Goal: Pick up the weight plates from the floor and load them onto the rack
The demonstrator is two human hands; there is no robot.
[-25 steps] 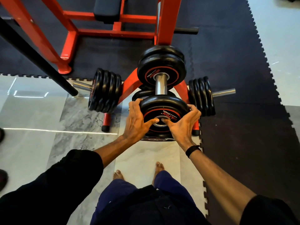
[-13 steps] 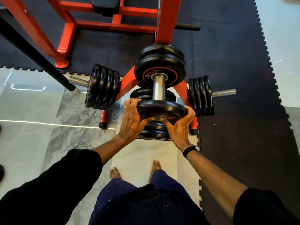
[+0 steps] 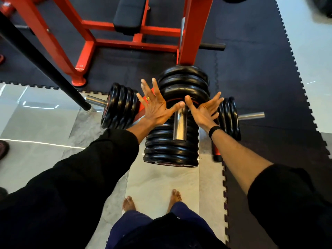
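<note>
- Weight plates point(image 3: 183, 90): black, rubber-coated discs with a red ring on the face, threaded on the chrome peg point(image 3: 179, 123) of the red rack point(image 3: 195, 29). The front one sits part-way along the peg; bare chrome shows on the near side of it.
- Peg long axis runs toward the camera; any further seating push goes away from the body, along that axis.
- Lower stack point(image 3: 171, 150) of like plates sits below the peg end, on or near the floor beside the rack foot; whether it is on a lower peg cannot be told.
- Left hand point(image 3: 156, 106): fingers spread wide, palm flat toward the face of the front plate, thumb tip close to the peg's left side. Nothing grasped.
- Right hand point(image 3: 204, 110): likewise splayed, palm toward the plate face, thumb close to the peg's right side. Nothing grasped. Contact with the plate cannot be confirmed for either palm.
- Both hands lie about equally near, one each side of the peg; plate lies directly ahead of both.
- Side pegs: left plate group point(image 3: 120, 106) and right plate group point(image 3: 230, 115) are loaded.
- Judgement: this plate looks seated; next pickup is likely low and near the feet point(image 3: 129, 203).
</note>
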